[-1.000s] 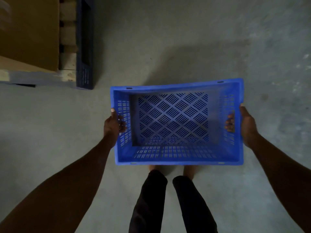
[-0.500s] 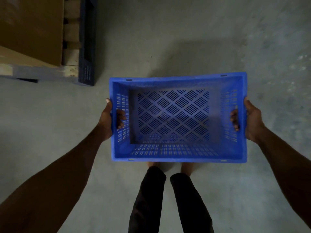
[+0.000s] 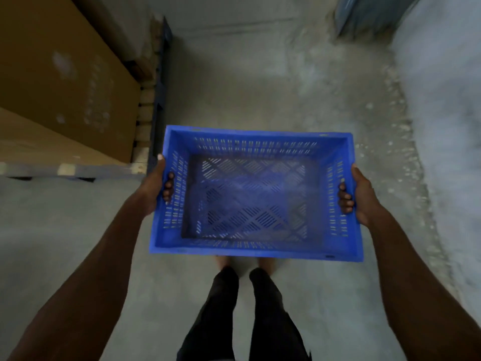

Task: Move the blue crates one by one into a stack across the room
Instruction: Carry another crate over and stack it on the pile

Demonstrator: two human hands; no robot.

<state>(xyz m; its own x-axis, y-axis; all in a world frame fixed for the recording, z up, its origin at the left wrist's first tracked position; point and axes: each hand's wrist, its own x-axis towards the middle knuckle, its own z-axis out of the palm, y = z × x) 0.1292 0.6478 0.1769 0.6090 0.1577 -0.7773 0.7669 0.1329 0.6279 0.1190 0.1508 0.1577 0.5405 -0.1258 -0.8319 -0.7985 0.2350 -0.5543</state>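
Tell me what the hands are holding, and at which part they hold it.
Both hold one blue crate: left hand and right hand each grip a short side wall, fingers through the handle slot.

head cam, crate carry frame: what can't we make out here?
- Destination stack: not in the head view, so progress cannot be judged.
- Blue crate: floor pattern and wall slots smeared by motion blur; its underside is hidden.
- Left hand and right hand: only fingertips show through the handle slots; palms hidden by the crate walls.
- Feet: mostly hidden under the crate.
- Cardboard box on the pallet: cut off by the left edge.
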